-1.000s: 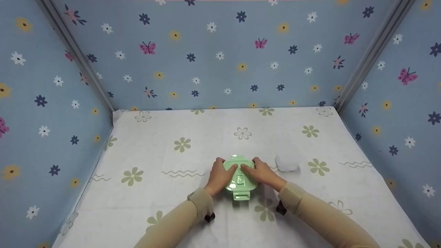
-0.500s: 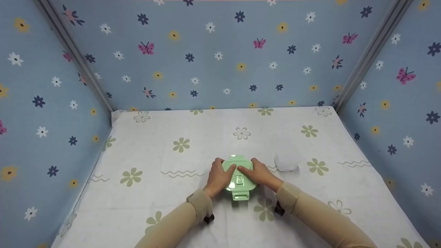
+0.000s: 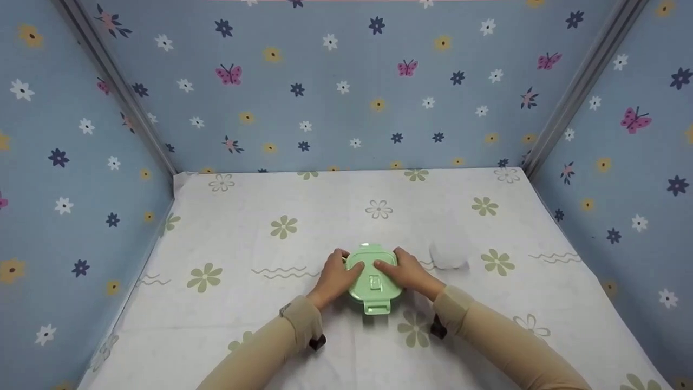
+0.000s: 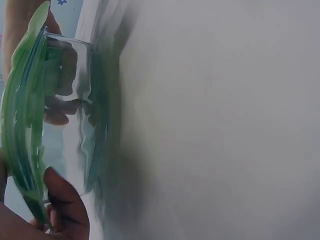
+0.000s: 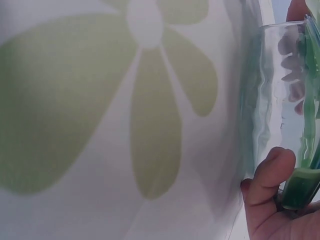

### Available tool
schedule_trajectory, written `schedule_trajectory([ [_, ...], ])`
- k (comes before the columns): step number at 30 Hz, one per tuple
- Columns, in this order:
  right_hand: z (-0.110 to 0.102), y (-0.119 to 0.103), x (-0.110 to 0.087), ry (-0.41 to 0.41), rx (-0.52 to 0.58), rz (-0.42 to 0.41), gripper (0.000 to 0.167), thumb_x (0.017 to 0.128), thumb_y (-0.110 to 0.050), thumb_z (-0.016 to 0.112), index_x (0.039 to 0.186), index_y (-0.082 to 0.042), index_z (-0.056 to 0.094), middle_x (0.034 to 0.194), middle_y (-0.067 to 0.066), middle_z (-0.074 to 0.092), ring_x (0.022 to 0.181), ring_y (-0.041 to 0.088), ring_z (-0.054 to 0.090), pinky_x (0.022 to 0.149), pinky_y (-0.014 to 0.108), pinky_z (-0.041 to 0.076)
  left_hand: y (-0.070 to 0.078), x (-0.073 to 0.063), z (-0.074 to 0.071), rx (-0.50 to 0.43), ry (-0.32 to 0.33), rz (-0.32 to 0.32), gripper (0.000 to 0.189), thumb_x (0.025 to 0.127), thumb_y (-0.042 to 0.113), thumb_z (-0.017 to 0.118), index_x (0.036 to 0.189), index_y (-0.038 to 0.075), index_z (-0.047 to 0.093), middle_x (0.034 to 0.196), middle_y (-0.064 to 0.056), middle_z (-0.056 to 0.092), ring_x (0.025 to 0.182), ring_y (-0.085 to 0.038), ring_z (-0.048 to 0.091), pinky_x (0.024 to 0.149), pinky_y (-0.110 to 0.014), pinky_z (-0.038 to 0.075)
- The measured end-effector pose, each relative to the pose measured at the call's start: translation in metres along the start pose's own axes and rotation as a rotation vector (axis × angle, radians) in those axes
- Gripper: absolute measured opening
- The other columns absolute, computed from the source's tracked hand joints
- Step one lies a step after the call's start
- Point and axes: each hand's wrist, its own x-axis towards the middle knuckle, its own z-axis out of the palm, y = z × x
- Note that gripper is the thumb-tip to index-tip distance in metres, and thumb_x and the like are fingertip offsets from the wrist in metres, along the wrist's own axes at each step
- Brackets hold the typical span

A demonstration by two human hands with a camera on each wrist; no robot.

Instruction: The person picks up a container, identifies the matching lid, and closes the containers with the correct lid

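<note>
A clear glass food container with a green snap-on lid stands on the white cloth in front of me. In the head view my left hand holds the lid's left side, thumb on top. The left wrist view shows its curled fingers at the lid's edge, beside the glass. My right hand grips the opposite side, its thumb also on the lid. Seen from the right wrist, its fingers bend around a green side latch. The front latch sticks out from the lid.
To the right of the container lies a white rounded object, hard to make out against the cloth. Blue patterned walls enclose the table at the back and both sides.
My left hand has shifted slightly left, its thumb sliding from the lid's middle toward the left edge. The right hand and the container stay nearly in place.
</note>
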Motion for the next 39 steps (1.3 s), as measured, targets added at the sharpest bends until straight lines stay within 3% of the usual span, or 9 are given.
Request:
schedule_trajectory([
  [4,0.000,0.002,0.000,-0.009,-0.001,0.012,0.052,0.104,-0.052,0.068,0.121,-0.003,0.059,0.091,0.004,0.059,0.080,0.020,0.058,0.070,0.032,0.048,0.000,-0.007,-0.016,0.027,-0.026,0.020,0.062,0.095,0.054,0.076,0.127,0.004,0.058,0.112,-0.010,0.066,0.098,-0.021,0.062,0.083,-0.036,0.055],
  [8,0.000,0.003,0.000,-0.019,-0.003,0.019,0.053,0.105,-0.052,0.068,0.122,-0.003,0.059,0.092,0.005,0.059,0.082,0.020,0.058,0.070,0.032,0.048,0.018,-0.022,-0.035,0.036,-0.046,-0.012,0.063,0.092,0.052,0.081,0.124,0.002,0.059,0.103,-0.011,0.065,0.089,-0.022,0.061,0.074,-0.035,0.053],
  [12,0.000,0.002,0.000,-0.023,-0.002,0.016,0.052,0.105,-0.051,0.068,0.122,-0.003,0.059,0.092,0.004,0.058,0.082,0.020,0.058,0.071,0.032,0.048,0.033,-0.034,-0.046,0.059,-0.068,-0.073,0.067,0.091,0.050,0.082,0.127,-0.001,0.059,0.105,-0.013,0.064,0.089,-0.024,0.061,0.073,-0.036,0.051],
  [19,0.001,0.002,-0.001,-0.009,-0.002,0.001,0.052,0.105,-0.051,0.068,0.121,-0.003,0.059,0.092,0.005,0.059,0.082,0.021,0.058,0.073,0.034,0.049,0.034,-0.041,-0.051,0.085,-0.067,-0.098,0.066,0.093,0.049,0.081,0.128,-0.002,0.059,0.100,-0.010,0.066,0.079,-0.020,0.063,0.066,-0.031,0.050],
  [33,0.000,-0.001,-0.002,0.001,0.003,-0.016,0.050,0.104,-0.050,0.069,0.120,-0.003,0.060,0.093,0.005,0.061,0.084,0.022,0.059,0.079,0.038,0.053,0.038,-0.046,-0.055,0.060,-0.047,-0.119,0.050,0.093,0.045,0.083,0.112,0.002,0.064,0.091,-0.007,0.067,0.072,-0.016,0.062,0.063,-0.029,0.049],
  [39,0.001,0.001,-0.001,0.005,0.013,-0.025,0.049,0.105,-0.048,0.069,0.119,-0.003,0.059,0.092,0.005,0.060,0.082,0.021,0.059,0.076,0.036,0.052,0.041,-0.047,-0.057,0.080,-0.052,-0.122,0.056,0.090,0.045,0.086,0.114,-0.001,0.065,0.088,-0.007,0.070,0.067,-0.016,0.065,0.061,-0.029,0.050],
])
